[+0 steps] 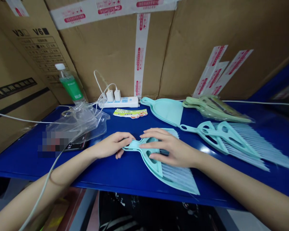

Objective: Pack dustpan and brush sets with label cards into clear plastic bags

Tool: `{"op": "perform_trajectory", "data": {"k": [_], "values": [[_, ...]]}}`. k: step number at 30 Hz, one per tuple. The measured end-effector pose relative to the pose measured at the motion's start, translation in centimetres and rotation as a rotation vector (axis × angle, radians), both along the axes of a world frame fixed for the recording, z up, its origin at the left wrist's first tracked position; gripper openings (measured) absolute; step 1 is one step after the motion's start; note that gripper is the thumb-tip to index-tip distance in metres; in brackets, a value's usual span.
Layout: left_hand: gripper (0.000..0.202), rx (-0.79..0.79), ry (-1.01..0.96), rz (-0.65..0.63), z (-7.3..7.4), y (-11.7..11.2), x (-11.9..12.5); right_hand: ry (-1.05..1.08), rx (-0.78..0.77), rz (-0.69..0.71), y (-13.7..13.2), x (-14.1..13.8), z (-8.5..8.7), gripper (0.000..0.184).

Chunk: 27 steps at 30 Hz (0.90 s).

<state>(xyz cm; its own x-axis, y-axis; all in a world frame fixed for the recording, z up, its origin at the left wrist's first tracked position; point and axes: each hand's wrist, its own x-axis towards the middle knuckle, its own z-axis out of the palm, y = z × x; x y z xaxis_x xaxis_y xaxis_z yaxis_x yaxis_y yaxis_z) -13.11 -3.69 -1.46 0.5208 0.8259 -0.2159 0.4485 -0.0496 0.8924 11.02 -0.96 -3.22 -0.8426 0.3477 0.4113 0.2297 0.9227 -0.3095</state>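
Note:
A light-blue hand brush (175, 173) lies on top of a matching dustpan (194, 192) near the table's front edge, their handles lined up towards the left. My left hand (121, 143) is closed around the handle ends, thumb on top. Spread over the brush's head, my right hand (167, 147) rests with its fingers stretched out flat. Beyond it lies another light-blue dustpan (167, 109). Two more light-blue brushes (214, 136) overlap on the right. Behind them is a green brush-and-dustpan set (214, 109) in clear plastic.
Cardboard boxes (106, 48) wall in the blue table (106, 173). At the back stand a power strip (125, 102) with chargers and a tilted bottle (72, 86). Printed labels (130, 113), clear plastic bags (84, 118) and a phone (77, 144) lie leftward. A white cable (48, 179) crosses my left forearm.

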Motion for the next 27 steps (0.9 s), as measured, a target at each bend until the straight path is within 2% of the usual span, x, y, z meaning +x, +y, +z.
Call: {"op": "perform_trajectory", "data": {"k": [3, 7, 20, 27], "values": [[0.034, -0.105, -0.122, 0.015, -0.46, 0.10, -0.14, -0.009, 0.042, 0.032, 0.10, 0.22, -0.34, 0.031], [0.033, -0.175, -0.191, 0.005, -0.71, 0.28, -0.17, 0.006, 0.077, 0.017, 0.10, 0.15, -0.71, 0.032], [0.042, -0.119, -0.155, -0.010, -0.83, 0.42, -0.31, 0.100, 0.151, 0.035, -0.01, -0.26, -0.94, 0.030], [0.036, -0.093, -0.132, -0.035, -0.47, 0.36, -0.13, 0.074, 0.178, 0.017, 0.24, 0.01, -0.25, 0.029]]}}
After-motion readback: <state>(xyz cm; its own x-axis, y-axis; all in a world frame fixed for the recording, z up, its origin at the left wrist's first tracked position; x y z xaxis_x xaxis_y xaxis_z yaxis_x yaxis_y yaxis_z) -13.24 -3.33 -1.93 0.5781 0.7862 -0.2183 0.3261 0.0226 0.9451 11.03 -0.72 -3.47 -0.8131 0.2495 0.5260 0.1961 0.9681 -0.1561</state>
